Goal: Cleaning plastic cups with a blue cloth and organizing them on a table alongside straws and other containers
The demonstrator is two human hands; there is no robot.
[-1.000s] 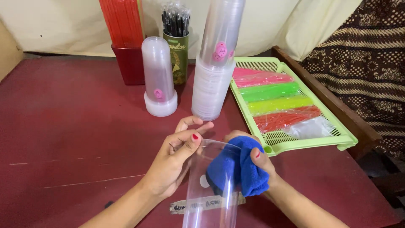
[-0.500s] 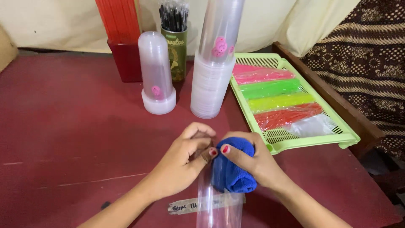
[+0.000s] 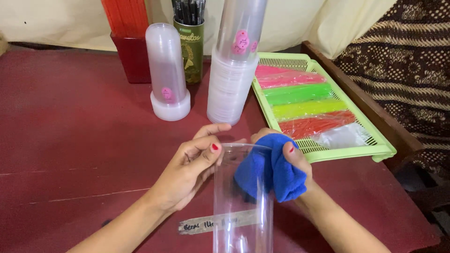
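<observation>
My left hand (image 3: 192, 171) grips the rim of a clear plastic cup (image 3: 241, 220) that lies pointing toward me over the red table (image 3: 70, 140). My right hand (image 3: 293, 164) holds a bunched blue cloth (image 3: 267, 171), pressed against the cup's open rim and partly inside it. Through the clear wall I see the cloth and a paper strip with writing (image 3: 206, 224) lying on the table under the cup.
A tall stack of clear cups (image 3: 234, 70) and an upside-down capped cup (image 3: 166, 70) stand behind. A green can of black straws (image 3: 190, 42) and a red holder (image 3: 129, 42) sit at the back. A green tray (image 3: 370, 150) with packs of coloured straws (image 3: 300, 98) lies to the right.
The cloth has shifted along the cup's rim and now sits further into the opening. My left hand has changed its grip on the rim. The view has moved slightly.
</observation>
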